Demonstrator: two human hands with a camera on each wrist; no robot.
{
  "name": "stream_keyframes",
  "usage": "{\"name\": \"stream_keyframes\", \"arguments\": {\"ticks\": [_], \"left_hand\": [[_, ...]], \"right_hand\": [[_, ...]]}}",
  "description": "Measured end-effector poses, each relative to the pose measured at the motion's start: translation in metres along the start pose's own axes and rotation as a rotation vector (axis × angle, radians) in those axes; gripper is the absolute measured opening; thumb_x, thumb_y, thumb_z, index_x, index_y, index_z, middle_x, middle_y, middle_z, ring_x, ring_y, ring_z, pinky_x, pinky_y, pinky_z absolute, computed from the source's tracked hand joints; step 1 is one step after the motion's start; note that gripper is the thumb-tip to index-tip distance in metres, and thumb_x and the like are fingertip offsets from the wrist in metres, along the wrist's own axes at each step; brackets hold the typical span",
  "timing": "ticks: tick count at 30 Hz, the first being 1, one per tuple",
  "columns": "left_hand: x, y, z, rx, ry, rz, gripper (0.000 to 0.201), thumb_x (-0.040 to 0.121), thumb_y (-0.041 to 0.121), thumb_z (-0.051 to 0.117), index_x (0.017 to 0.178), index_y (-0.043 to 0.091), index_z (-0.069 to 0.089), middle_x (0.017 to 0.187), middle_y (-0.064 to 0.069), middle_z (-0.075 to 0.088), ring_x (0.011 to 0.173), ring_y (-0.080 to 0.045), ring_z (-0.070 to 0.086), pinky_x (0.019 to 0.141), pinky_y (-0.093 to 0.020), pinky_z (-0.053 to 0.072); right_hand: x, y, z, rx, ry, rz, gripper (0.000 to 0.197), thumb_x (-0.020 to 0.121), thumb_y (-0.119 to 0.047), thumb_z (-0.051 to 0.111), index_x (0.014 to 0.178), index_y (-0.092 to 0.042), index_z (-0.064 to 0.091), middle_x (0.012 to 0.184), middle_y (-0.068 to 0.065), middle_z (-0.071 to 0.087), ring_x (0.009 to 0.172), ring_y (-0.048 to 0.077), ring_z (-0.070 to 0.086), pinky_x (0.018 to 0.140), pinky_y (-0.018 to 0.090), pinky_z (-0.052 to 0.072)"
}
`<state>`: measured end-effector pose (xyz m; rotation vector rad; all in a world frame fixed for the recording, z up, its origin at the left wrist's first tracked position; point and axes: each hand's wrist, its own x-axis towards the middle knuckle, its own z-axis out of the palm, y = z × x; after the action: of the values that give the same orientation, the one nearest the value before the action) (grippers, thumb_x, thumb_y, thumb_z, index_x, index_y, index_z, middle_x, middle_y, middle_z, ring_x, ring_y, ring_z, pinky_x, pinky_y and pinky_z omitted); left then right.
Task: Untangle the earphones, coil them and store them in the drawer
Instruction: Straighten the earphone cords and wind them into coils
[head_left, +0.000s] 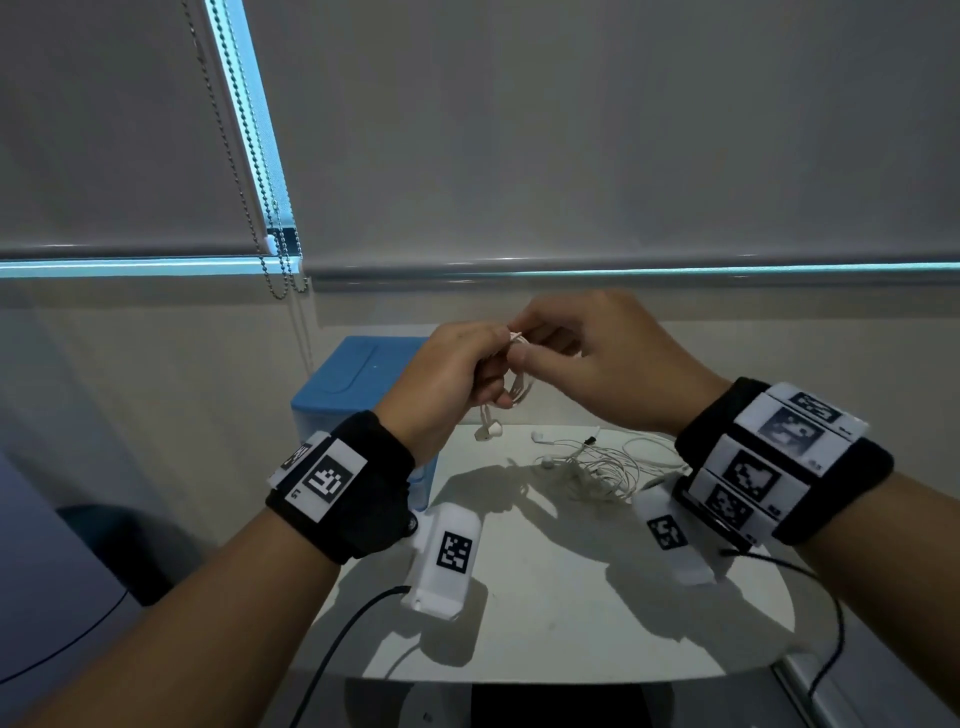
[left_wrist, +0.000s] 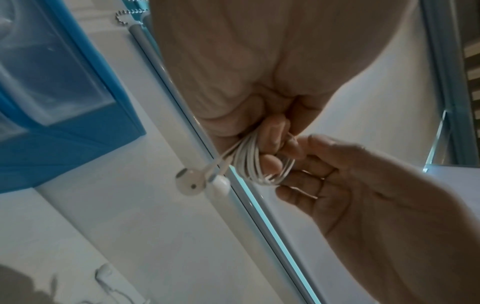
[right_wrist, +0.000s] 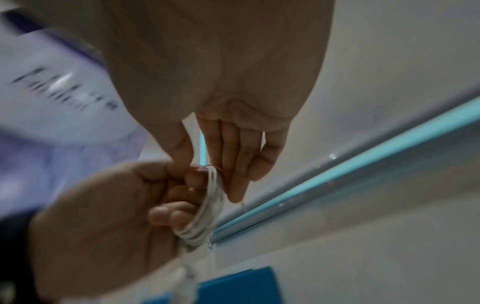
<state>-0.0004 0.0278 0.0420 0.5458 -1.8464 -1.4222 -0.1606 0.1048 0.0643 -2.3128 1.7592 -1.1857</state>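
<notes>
A white earphone cable wound into a coil (head_left: 519, 387) is held up above the table between both hands. My left hand (head_left: 454, 374) grips the coil (left_wrist: 249, 164) with curled fingers, and its two earbuds (left_wrist: 193, 183) dangle below. My right hand (head_left: 587, 348) pinches the cable at the top of the coil (right_wrist: 210, 197) between thumb and forefinger. A tangled heap of more white earphones (head_left: 597, 467) lies on the table under the right wrist. The blue drawer unit (head_left: 363, 382) stands at the table's far left, behind the left hand.
The white round table (head_left: 571, 597) carries the earphone heap and a loose earbud (left_wrist: 103, 273). Roller blinds and a bead chain (head_left: 249, 171) hang on the wall behind. Black cables run from both wrist cameras past the table's front edge.
</notes>
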Motion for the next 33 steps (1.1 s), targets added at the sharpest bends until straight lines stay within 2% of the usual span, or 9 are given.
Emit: {"name": "stream_keyframes", "arguments": {"ticks": [4,6,9,14,19,23,25,29,33], "left_hand": [[-0.001,-0.006,-0.006,-0.02,0.002,0.014,0.038,0.108,0.015,0.041,0.099,-0.014,0.063,0.074,-0.013,0.039,0.056,-0.014,0.041,0.07,-0.031,0.056],[-0.002,-0.008,-0.007,-0.015,0.018,0.017,0.036,0.107,0.017,0.046,0.102,-0.012,0.067,0.069,-0.01,0.048,0.057,-0.014,0.051,0.079,-0.035,0.056],[-0.003,-0.008,-0.008,-0.016,0.08,0.057,0.027,0.104,0.016,0.055,0.104,-0.006,0.071,0.071,-0.008,0.059,0.06,-0.014,0.06,0.08,-0.037,0.057],[-0.002,-0.009,-0.014,-0.144,0.16,0.085,0.022,0.094,0.003,0.066,0.116,-0.001,0.062,0.079,-0.014,0.068,0.072,-0.02,0.07,0.08,-0.037,0.061],[-0.004,-0.008,-0.014,-0.079,0.17,0.101,0.02,0.092,-0.001,0.068,0.112,-0.003,0.068,0.099,-0.026,0.073,0.081,-0.021,0.072,0.078,-0.031,0.061],[-0.004,-0.009,-0.012,-0.035,0.197,0.126,0.018,0.092,-0.002,0.068,0.109,-0.002,0.071,0.096,-0.026,0.073,0.081,-0.022,0.072,0.077,-0.032,0.062],[-0.004,-0.01,-0.012,-0.006,0.202,0.131,0.018,0.092,-0.002,0.067,0.11,-0.002,0.071,0.095,-0.024,0.074,0.081,-0.022,0.072,0.078,-0.033,0.063],[-0.004,-0.011,-0.015,0.071,0.208,0.148,0.017,0.093,0.001,0.068,0.108,0.004,0.073,0.093,-0.014,0.077,0.084,-0.024,0.074,0.079,-0.035,0.063],[-0.003,-0.011,-0.017,0.171,0.206,0.17,0.016,0.092,0.004,0.07,0.108,0.008,0.073,0.094,-0.009,0.077,0.087,-0.024,0.074,0.08,-0.036,0.063]], "right_hand": [[0.001,0.008,0.013,0.332,0.012,0.103,0.016,0.092,-0.009,0.072,0.107,-0.011,0.075,0.093,0.002,0.079,0.087,0.017,0.076,0.088,0.043,0.06],[0.002,0.011,0.016,0.412,0.042,0.139,0.016,0.092,-0.006,0.072,0.107,-0.009,0.075,0.092,0.004,0.078,0.086,0.016,0.075,0.086,0.038,0.06],[0.003,0.013,0.021,0.513,0.101,0.195,0.014,0.09,-0.003,0.073,0.102,-0.009,0.076,0.09,0.009,0.077,0.081,0.015,0.072,0.079,0.031,0.057],[0.006,0.02,0.021,0.524,0.187,0.265,0.011,0.089,-0.005,0.075,0.098,-0.01,0.077,0.09,0.011,0.077,0.082,0.02,0.071,0.083,0.037,0.058],[0.006,0.023,0.023,0.541,0.215,0.306,0.012,0.09,-0.006,0.073,0.099,-0.012,0.078,0.087,0.006,0.077,0.076,0.01,0.068,0.072,0.025,0.052],[0.007,0.026,0.028,0.567,0.251,0.344,0.012,0.089,-0.007,0.074,0.095,-0.015,0.08,0.09,0.007,0.078,0.084,0.02,0.071,0.083,0.036,0.058],[0.007,0.024,0.03,0.605,0.261,0.353,0.012,0.089,-0.006,0.074,0.094,-0.015,0.08,0.09,0.009,0.078,0.084,0.021,0.07,0.084,0.038,0.058],[0.007,0.02,0.03,0.654,0.248,0.408,0.011,0.089,-0.007,0.074,0.09,-0.017,0.078,0.084,0.006,0.075,0.077,0.013,0.063,0.071,0.028,0.048],[0.006,0.02,0.03,0.803,0.165,0.53,0.01,0.092,-0.008,0.071,0.091,-0.015,0.076,0.085,0.001,0.072,0.084,0.012,0.061,0.073,0.03,0.044]]}}
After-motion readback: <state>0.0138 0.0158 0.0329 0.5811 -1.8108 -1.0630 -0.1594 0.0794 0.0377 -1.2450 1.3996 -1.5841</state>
